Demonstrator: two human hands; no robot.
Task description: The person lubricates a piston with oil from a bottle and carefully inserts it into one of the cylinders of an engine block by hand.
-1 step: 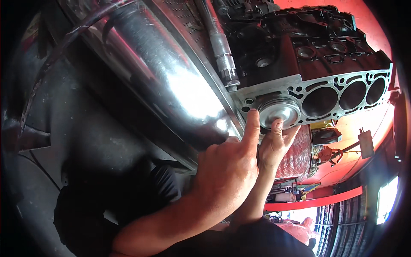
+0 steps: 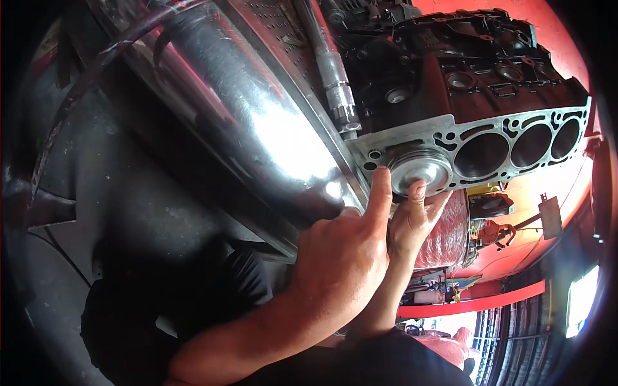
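Observation:
A dark engine block (image 2: 483, 83) with a light metal deck face fills the upper right, showing three open bores (image 2: 479, 156). A round silver piston (image 2: 412, 168) is in the leftmost bore. My left hand (image 2: 341, 257) has its index finger stretched to the piston's left edge, the other fingers curled. My right hand (image 2: 414, 220), beyond it, has its thumb on the piston's crown and its fingers bent beside the deck's lower edge, partly hidden.
A shiny steel cylinder (image 2: 232, 96) runs diagonally left of the block, beside a perforated metal tray (image 2: 277, 32) and a metal bar tool (image 2: 335, 83). A dark hose (image 2: 84, 83) arches at left. A red plastic-wrapped drum (image 2: 438, 238) and red wall (image 2: 541, 206) are behind.

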